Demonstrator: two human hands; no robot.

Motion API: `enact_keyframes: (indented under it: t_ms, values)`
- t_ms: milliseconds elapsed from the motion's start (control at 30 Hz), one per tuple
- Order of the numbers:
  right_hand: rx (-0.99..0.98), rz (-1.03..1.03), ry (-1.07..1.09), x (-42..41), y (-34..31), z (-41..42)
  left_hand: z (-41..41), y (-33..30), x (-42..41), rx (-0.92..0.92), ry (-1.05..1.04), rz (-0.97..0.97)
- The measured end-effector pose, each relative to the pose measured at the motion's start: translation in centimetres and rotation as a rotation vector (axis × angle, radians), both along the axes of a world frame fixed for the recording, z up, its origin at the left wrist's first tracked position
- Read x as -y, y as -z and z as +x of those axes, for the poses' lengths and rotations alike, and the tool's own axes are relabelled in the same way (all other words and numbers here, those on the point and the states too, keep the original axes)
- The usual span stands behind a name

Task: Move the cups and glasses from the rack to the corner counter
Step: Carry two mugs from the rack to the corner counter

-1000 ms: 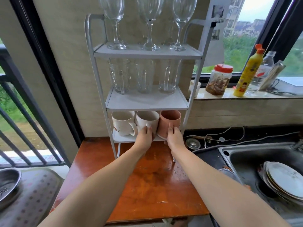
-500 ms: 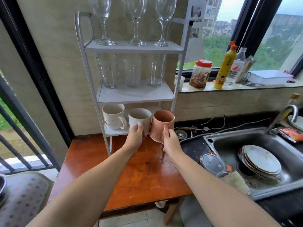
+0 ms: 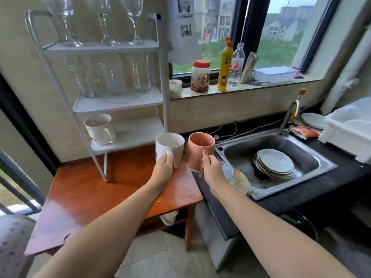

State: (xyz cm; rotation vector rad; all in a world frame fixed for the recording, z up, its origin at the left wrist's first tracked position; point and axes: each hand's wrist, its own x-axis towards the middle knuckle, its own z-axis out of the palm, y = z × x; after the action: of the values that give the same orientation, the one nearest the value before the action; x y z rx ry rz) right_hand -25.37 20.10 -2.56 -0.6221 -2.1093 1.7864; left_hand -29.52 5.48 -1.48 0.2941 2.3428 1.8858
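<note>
Now left hand [image 3: 165,164] grips the white mug [image 3: 169,147], right hand [image 3: 211,169] the pink cup [image 3: 198,151]; rims nearly touch, so keep them apart and level.

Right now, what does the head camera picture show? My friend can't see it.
Two hands each hold a mug just off the white rack: the left hand a white mug, the right hand a pink mug. One cream mug sits on the bottom shelf, with glasses above.
</note>
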Motion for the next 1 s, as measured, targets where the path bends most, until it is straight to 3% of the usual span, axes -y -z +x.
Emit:
enact_keyframes:
  t_ms: [100, 233, 467, 667, 1000]
  values:
    - [-0.004, -0.067, 0.042, -3.3, -0.3, 4.7, 3.6, 0.5, -3.6, 0.040, 0.029, 0.051]
    - [0.040, 0.000, 0.139, -9.3, 0.5, 12.5, 9.6, 1.5, -9.8, 0.077, 0.122, 0.067]
    - [0.032, -0.049, 0.415, -18.4, 1.0, 25.5, 18.9, 2.4, -21.5, 0.052, 0.318, 0.026]
    - [0.054, -0.032, 0.751, -24.6, 0.6, 36.9, 26.9, 2.1, -31.4, 0.206, 0.633, 0.047]
    - [0.055, -0.027, 1.272, -30.0, 1.0, 53.3, 40.8, 2.2, -43.6, 0.285, 1.116, -0.006]
